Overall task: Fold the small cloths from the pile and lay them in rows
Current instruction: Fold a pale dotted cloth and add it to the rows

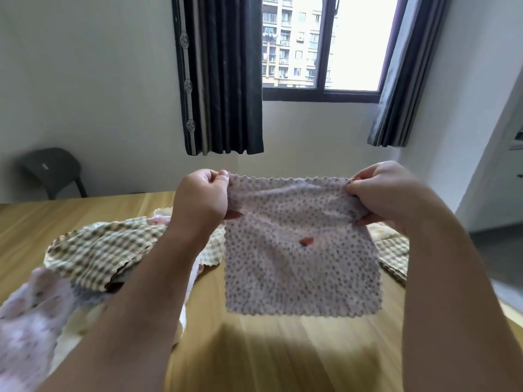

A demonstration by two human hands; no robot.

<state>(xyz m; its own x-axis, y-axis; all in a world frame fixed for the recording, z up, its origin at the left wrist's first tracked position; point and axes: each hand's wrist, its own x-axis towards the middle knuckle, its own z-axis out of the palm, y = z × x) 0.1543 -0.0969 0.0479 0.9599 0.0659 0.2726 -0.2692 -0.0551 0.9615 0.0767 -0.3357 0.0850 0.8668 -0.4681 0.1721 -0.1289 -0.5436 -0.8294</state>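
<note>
you are holding one small pinkish-grey dotted cloth with a scalloped edge (300, 267) up above the light wooden table (254, 355); it hangs open and is not yet folded. your left hand (202, 199) pinches its top corner at 10 o'clock, fingers curled round a bunched bit of fabric, and your right hand (380, 193) pinches the top corner at 2 o'clock the same way. the top edge is drawn taut between them, a loose crease sags just under it, and the lower edge hangs free near the table. a small red mark (306, 241) shows near the cloth's middle. at 9 o'clock from it lies the rumpled pile of brown-and-cream checked cloths (104, 250), with a pink flowery cloth (31, 315) at 8 o'clock. at 3 o'clock more checked cloth (394, 256) lies on the table; whether it is folded i cannot tell. no tidy row shows, so i judge most of the work is left.
</note>
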